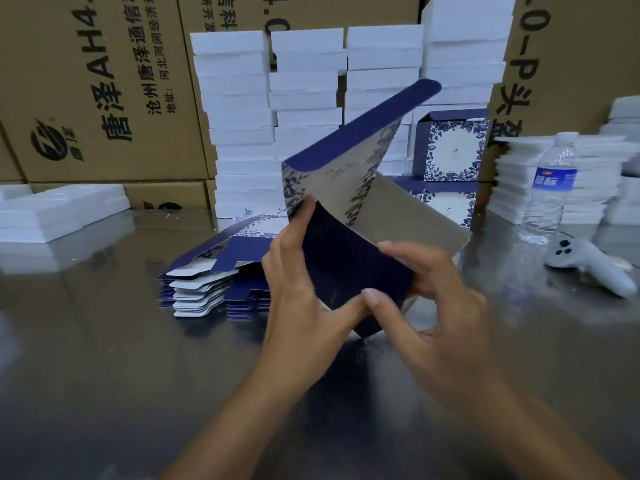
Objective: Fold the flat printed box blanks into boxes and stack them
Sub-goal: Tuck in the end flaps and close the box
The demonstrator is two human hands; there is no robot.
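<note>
1. A person's left hand and right hand are gripping a half-opened box blank above the steel table, fingers and thumbs curling round its dark blue panel.
2. Folded boxes are standing stacked behind, at right.
3. A thick pile of flat blanks is waiting beside the left hand, suggesting much work ahead.

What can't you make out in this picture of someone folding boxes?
In the head view:
Some fingers of the left hand and right hand are hidden behind the box blank.
The pile of flat blanks: its right part is hidden by the left hand.
The finished boxes: the raised blank hides how many there are.
The water bottle: its label print is too small and blurred.
</note>
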